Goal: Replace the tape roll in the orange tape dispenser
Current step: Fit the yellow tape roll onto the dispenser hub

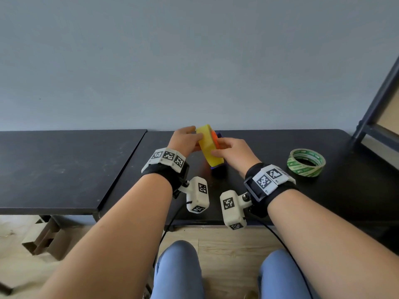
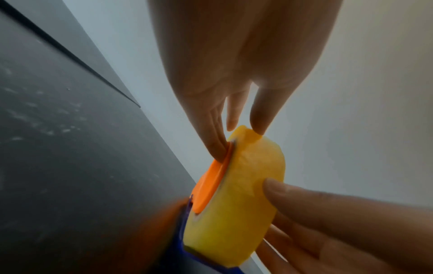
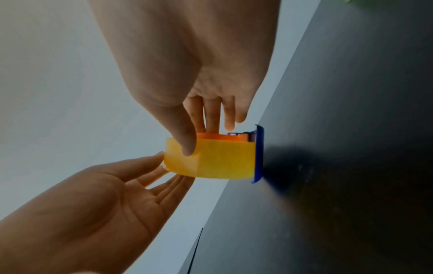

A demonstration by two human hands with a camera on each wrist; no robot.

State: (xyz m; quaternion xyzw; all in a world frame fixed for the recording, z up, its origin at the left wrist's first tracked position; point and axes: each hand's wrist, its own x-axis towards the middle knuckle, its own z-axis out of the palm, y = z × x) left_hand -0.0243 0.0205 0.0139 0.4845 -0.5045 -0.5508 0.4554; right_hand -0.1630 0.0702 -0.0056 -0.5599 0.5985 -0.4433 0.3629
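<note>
Now: yellow roll (image 1: 208, 145) on edge between both hands, orange dispenser (image 1: 214, 138) on its right face.
Left hand (image 1: 185, 140) pinches the roll; right hand (image 1: 232, 153) grips roll and dispenser, nearer the hub.

Wrists: we wear black wrist straps (image 1: 170, 175) topped with white blocks of black square markers.
Cameras: beside each strap, a white marker-printed wrist camera (image 1: 197, 195), black cable trailing.
Arms: bare, sleeveless.
Legs: blue trousers (image 1: 179, 270).

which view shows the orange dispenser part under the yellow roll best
The left wrist view: the orange dispenser shows as a broad disc against the yellow tape roll, with the right hand touching it. The right wrist view shows only a thin orange strip; the head view shows a sliver.
</note>
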